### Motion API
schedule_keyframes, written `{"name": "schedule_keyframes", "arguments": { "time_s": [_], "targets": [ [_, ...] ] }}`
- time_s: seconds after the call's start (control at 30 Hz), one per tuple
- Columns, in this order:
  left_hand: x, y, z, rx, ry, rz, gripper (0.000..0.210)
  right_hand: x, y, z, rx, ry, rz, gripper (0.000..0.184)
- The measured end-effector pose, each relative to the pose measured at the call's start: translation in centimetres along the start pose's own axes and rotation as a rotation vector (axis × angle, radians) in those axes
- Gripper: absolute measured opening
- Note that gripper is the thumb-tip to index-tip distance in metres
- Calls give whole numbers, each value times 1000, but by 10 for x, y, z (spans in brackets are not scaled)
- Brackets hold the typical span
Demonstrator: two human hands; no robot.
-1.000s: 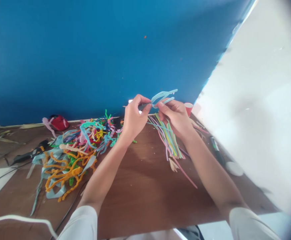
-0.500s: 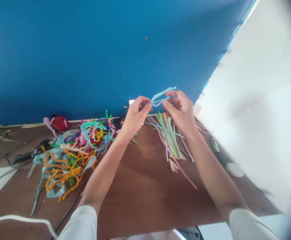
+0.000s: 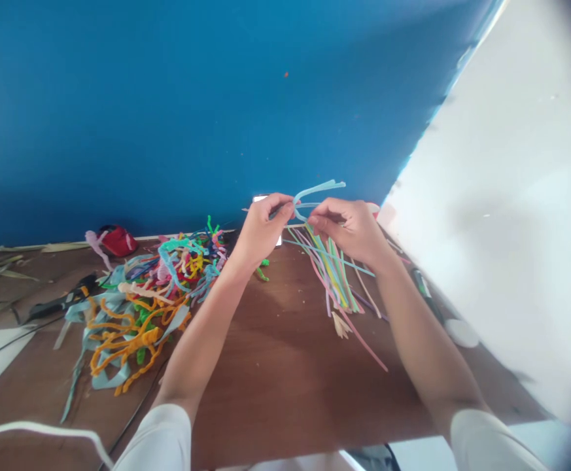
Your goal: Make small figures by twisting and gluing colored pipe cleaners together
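Light blue pipe cleaners [image 3: 317, 189] are held up in front of the blue wall, bent near my left fingertips with their free ends pointing right. My left hand [image 3: 264, 226] pinches them at the bend. Thumb and fingers of my right hand [image 3: 346, 229] are closed on a lower strand of the same pipe cleaners. Below my right hand a bundle of straight pastel pipe cleaners [image 3: 337, 275] lies on the brown table [image 3: 265, 392]. Behind my left hand a phone [image 3: 278, 241] with a lit screen is partly hidden.
A tangled heap of colourful pipe cleaners [image 3: 182, 261] and orange twisted ones [image 3: 133, 337] covers the left of the table. Beyond it are a red pouch [image 3: 119, 241] and a black glue gun [image 3: 59, 302]. A white cable [image 3: 40, 428] crosses at front left; a white disc [image 3: 460, 333] lies right.
My right hand has moved down and slightly left, drawing one strand lower. The upper ends of the pipe cleaners now stand free of my right fingers.
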State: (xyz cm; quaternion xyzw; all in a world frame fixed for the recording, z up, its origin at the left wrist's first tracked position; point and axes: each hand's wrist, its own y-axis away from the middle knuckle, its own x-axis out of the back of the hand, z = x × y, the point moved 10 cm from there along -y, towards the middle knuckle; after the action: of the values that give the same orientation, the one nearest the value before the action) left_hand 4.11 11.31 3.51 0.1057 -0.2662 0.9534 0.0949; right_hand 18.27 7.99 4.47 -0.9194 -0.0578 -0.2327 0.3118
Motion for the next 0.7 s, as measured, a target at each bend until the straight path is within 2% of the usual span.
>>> {"name": "schedule_keyframes", "arguments": {
  "time_s": [0.1, 0.23, 0.37, 0.53, 0.63, 0.7],
  "targets": [
    [-3, 1, 1, 0, -41, -49, 16, 10, 0, -3, 27, 91, 58, 26],
    [-19, 5, -5, 49, -58, -226, 19, 25, 1, -1, 35, 43, 190, 29],
    [-30, 12, -3, 51, -85, -342, 19, 22, 0, 3, 20, -1, 186, 33],
    [-33, 15, -6, 77, -197, -375, 33, 16, 0, -3, 75, 24, 162, 26],
    [-28, 15, -12, 133, -292, -352, 33, 35, 5, -9, 132, 0, 319, 24],
    [-23, 15, -15, 180, -316, -318, 34, 50, 7, -5, 117, -22, 417, 21]
  ]
}}
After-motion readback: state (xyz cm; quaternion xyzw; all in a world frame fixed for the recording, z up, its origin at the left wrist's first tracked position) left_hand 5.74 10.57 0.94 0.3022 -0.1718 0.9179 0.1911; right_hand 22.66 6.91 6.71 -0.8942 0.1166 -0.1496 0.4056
